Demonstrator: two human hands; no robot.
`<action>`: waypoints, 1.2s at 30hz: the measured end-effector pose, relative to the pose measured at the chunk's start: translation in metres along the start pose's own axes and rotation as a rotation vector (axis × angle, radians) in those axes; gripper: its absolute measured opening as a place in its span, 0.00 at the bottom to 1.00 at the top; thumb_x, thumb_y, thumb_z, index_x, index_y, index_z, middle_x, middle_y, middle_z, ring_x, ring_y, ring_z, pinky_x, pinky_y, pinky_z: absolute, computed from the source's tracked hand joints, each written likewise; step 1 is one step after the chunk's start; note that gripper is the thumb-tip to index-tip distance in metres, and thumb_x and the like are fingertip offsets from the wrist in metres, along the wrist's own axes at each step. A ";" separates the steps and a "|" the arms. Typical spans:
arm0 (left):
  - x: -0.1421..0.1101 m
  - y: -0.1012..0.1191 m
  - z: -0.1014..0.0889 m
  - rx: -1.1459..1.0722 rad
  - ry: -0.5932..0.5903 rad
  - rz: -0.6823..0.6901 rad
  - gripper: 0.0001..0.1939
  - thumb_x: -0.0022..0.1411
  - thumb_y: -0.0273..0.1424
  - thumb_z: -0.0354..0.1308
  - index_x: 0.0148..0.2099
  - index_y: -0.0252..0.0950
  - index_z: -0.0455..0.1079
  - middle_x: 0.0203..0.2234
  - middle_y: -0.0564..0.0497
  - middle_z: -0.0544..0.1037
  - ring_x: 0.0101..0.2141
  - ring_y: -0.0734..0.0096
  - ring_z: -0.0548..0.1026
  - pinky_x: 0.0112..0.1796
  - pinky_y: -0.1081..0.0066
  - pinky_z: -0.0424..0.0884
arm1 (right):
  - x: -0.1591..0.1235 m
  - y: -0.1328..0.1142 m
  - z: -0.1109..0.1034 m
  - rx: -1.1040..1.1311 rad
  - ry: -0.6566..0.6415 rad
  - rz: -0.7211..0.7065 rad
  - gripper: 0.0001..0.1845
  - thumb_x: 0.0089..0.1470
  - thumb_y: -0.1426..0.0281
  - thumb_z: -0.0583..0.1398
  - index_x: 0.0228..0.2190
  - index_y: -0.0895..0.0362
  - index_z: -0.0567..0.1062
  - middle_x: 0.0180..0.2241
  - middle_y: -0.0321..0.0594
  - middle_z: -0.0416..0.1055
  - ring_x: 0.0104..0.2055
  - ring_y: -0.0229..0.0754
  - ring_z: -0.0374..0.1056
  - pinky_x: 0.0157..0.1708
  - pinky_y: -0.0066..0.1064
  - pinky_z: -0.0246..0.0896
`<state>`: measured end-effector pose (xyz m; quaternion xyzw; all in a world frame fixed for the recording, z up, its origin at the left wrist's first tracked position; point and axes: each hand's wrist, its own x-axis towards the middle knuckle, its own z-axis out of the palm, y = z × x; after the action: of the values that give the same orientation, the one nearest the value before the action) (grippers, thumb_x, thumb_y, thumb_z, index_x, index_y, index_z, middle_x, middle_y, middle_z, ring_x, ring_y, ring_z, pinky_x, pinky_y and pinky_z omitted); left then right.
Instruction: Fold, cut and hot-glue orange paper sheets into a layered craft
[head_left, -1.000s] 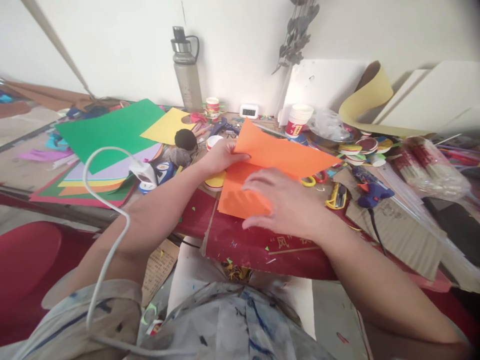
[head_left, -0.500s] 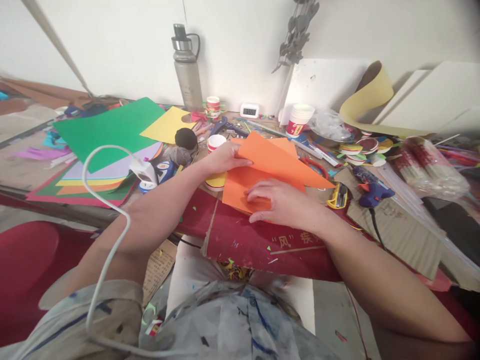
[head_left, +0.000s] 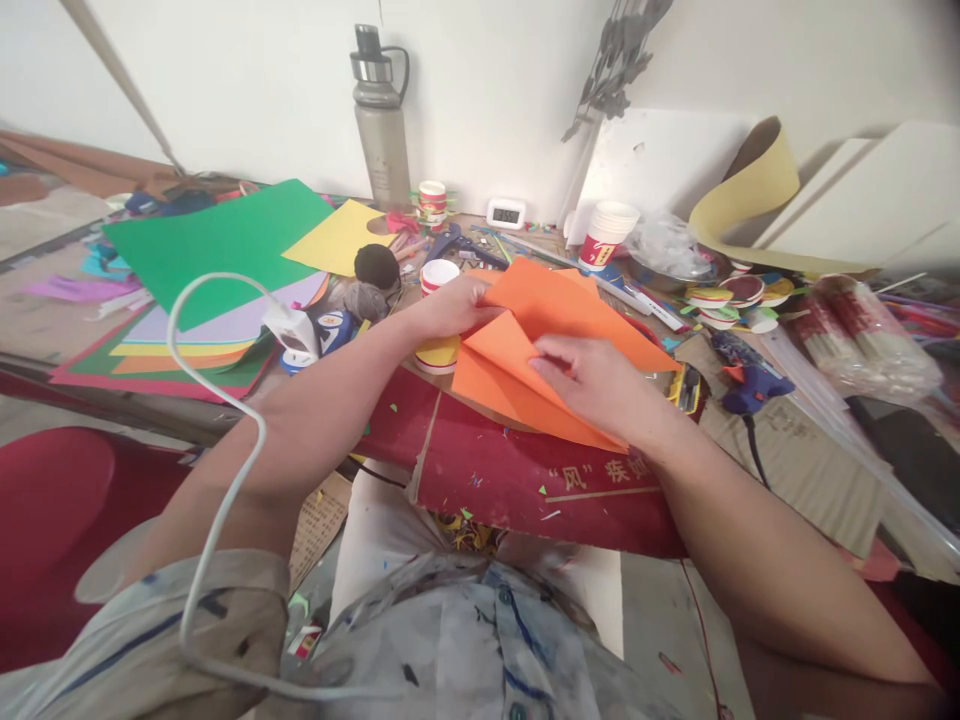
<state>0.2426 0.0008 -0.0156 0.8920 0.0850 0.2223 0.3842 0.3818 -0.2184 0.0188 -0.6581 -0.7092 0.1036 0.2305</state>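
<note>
Orange paper lies in folds in front of me, over the near edge of the work surface. My left hand is closed on its upper left corner, the fingertips partly hidden by the sheet. Lower down, my right hand pinches a raised edge of the orange paper between thumb and fingers. A paper cup stands just behind my left wrist, and a yellow-sided cup is beside the paper's left edge. Close to my right wrist lies a yellow cutter.
A red printed board forms the near edge. To the left are a green sheet and stacked coloured papers. A glue gun lies at right. A bottle and small clock stand behind. A white cable crosses my left arm.
My right hand has gone from resting with fingers spread on the orange paper to pinching its edge. Part of the sheet now bends up between my hands.
</note>
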 end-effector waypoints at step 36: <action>-0.004 -0.002 -0.004 -0.141 0.096 -0.110 0.28 0.55 0.56 0.70 0.42 0.35 0.83 0.42 0.45 0.87 0.44 0.57 0.83 0.44 0.66 0.78 | -0.001 0.024 -0.016 -0.346 0.525 0.090 0.17 0.68 0.63 0.59 0.26 0.53 0.74 0.28 0.43 0.76 0.32 0.49 0.70 0.33 0.38 0.55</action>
<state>0.2374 0.0037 -0.0159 0.8451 0.1362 0.2487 0.4533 0.4106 -0.2195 0.0215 -0.7226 -0.6027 -0.1819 0.2854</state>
